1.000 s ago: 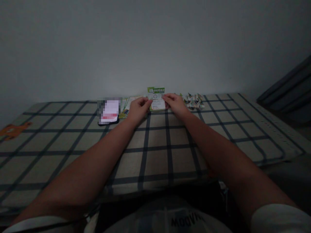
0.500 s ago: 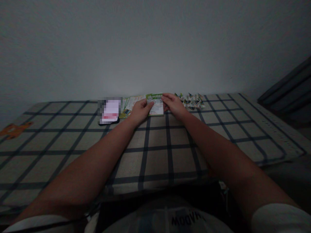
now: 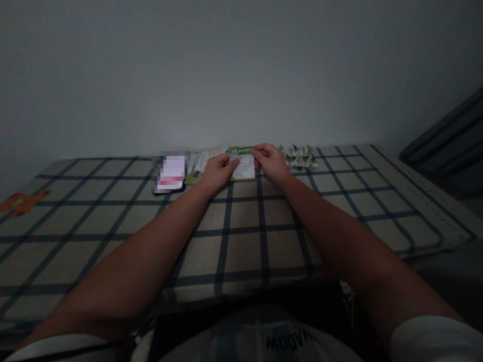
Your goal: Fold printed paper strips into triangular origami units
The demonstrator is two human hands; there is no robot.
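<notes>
Near the far edge of the table, both hands hold a flat green-and-white printed packet (image 3: 243, 171); whether it is a sachet or a folded card is unclear. My left hand (image 3: 219, 172) is closed on its left side, thumb lying across the printed face. At the upper right corner, my right hand (image 3: 271, 161) pinches the packet between thumb and fingers. More green-and-white printed sheets or packets (image 3: 202, 162) lie just left of my left hand. Beyond my right hand is a pile of small green-and-white wrapped pieces (image 3: 302, 157).
A phone (image 3: 171, 173) with a lit, pixelated screen lies left of the printed sheets. An orange cut-out shape (image 3: 24, 202) is at the far left. The checked tablecloth (image 3: 245, 251) covers the table, which meets a plain wall (image 3: 241, 75) behind.
The packet's printed face is turned slightly and its top edge sits straighter. My right fingers have shifted a little at its upper right corner. My left hand stays nearly still.
</notes>
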